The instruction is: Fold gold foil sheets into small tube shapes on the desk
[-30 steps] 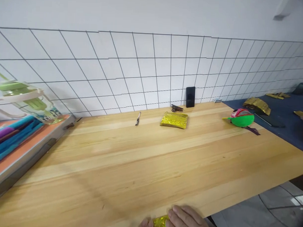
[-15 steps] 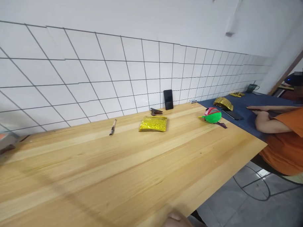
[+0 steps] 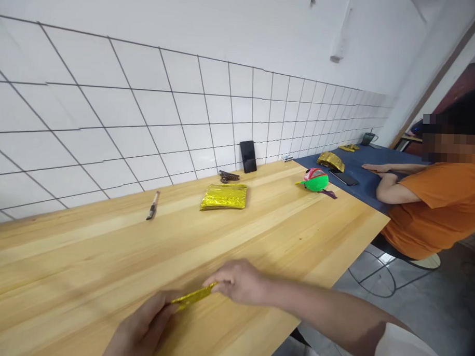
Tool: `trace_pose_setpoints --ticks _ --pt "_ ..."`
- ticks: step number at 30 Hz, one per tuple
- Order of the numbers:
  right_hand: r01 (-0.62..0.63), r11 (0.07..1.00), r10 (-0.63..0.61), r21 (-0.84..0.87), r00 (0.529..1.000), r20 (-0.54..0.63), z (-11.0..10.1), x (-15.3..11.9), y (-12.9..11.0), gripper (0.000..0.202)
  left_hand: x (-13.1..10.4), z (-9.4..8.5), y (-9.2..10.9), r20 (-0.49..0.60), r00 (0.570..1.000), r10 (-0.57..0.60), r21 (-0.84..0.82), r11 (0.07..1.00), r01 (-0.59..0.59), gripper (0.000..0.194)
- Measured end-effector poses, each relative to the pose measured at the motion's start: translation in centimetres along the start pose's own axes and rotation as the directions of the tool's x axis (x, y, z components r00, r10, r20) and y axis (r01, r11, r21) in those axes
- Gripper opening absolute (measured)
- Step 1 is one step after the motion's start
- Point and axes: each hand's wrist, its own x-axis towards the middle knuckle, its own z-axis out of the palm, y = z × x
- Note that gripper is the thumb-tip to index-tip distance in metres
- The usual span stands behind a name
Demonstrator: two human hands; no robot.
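A thin strip of shiny gold foil [image 3: 195, 297], maybe a flat packet seen nearly edge-on, is stretched between both hands just above the wooden table. My left hand [image 3: 149, 320] pinches its left end between thumb and fingers. At the other end, my right hand [image 3: 234, 281] grips it with closed fingertips, the forearm reaching in from the lower right. Beyond them lies a flat stack of gold foil packets [image 3: 224, 197]. A pen-like tool with a black end [image 3: 153, 206] rests farther left.
A black phone [image 3: 248, 156] leans on the tiled wall, beside a dark strap [image 3: 228, 176]. A green and red round item [image 3: 315, 179] sits toward the right. On the blue surface [image 3: 361, 190] are more gold foil [image 3: 331, 161], another phone [image 3: 344, 177] and a person's arm [image 3: 401, 186].
Both hands have come over the table holding the gold strip; before, only one hand showed at the bottom edge. My view has shifted, moving the tabletop items leftward.
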Motion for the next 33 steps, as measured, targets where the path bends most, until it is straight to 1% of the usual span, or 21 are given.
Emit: trace_pose_setpoints --ticks 2,3,6,9,12,17,19,21,22,23,25,27,28,30,31,33 --pt "-0.063 0.996 0.064 0.065 0.998 -0.010 -0.5 1.6 1.3 0.024 1.8 0.8 -1.3 0.072 0.982 -0.173 -0.168 0.969 0.183 0.031" --pt "-0.092 0.991 0.093 0.098 0.996 -0.007 -0.8 2.3 1.9 0.024 2.5 1.1 -1.8 0.118 0.967 -0.228 -0.233 0.940 0.250 0.035" --pt "-0.162 0.966 0.158 0.202 0.987 0.036 -1.3 3.7 3.2 0.022 3.6 1.4 -2.9 0.204 0.927 -0.315 -0.342 0.864 0.369 0.041" --pt "-0.216 0.931 0.195 0.293 0.976 0.101 -1.8 4.4 3.5 0.021 4.0 1.0 -3.2 0.232 0.903 -0.363 -0.411 0.804 0.429 0.041" --pt "-0.252 0.901 0.216 0.353 0.966 0.139 -2.2 4.7 3.1 0.024 4.3 0.7 -3.2 0.270 0.884 -0.382 -0.481 0.742 0.467 0.038" --pt "-0.300 0.881 0.246 0.366 0.951 0.188 -2.8 4.7 2.0 0.021 4.2 0.8 -3.9 0.277 0.865 -0.418 -0.624 0.607 0.493 0.036" --pt "-0.321 0.880 0.265 0.349 0.944 0.198 -2.9 4.7 1.8 0.018 3.9 1.0 -4.3 0.297 0.860 -0.414 -0.640 0.582 0.501 0.034" --pt "-0.335 0.885 0.279 0.322 0.937 0.209 -2.9 4.6 1.7 0.015 3.7 1.2 -4.6 0.320 0.862 -0.392 -0.623 0.599 0.503 0.030" --pt "-0.338 0.890 0.282 0.305 0.936 0.212 -2.8 4.6 1.7 0.014 3.6 1.2 -4.8 0.324 0.869 -0.374 -0.593 0.635 0.495 0.027" --pt "-0.337 0.897 0.283 0.287 0.935 0.214 -2.8 4.7 1.7 0.012 3.5 1.1 -4.9 0.317 0.881 -0.351 -0.544 0.694 0.472 0.023" --pt "-0.329 0.910 0.278 0.252 0.936 0.217 -2.8 4.8 1.8 0.009 3.3 0.9 -5.0 0.267 0.917 -0.295 -0.382 0.842 0.382 0.016" --pt "-0.321 0.922 0.272 0.219 0.936 0.224 -2.8 5.0 1.9 0.008 3.1 0.6 -4.8 0.147 0.963 -0.226 -0.167 0.954 0.249 0.015" --pt "-0.317 0.926 0.269 0.204 0.935 0.229 -2.8 5.1 1.9 0.008 3.0 0.4 -4.7 0.077 0.982 -0.170 -0.066 0.982 0.175 0.016" --pt "-0.311 0.934 0.265 0.175 0.933 0.243 -2.8 5.3 2.1 0.009 2.7 0.2 -4.2 -0.021 1.000 -0.005 0.090 0.996 0.007 0.021" --pt "-0.307 0.938 0.262 0.162 0.932 0.250 -2.8 5.3 2.1 0.009 2.6 0.1 -3.9 -0.030 0.995 0.096 0.147 0.985 -0.091 0.023" --pt "-0.298 0.945 0.256 0.137 0.931 0.261 -2.8 5.4 2.3 0.010 2.2 0.4 -3.1 0.027 0.959 0.281 0.220 0.934 -0.280 0.027"
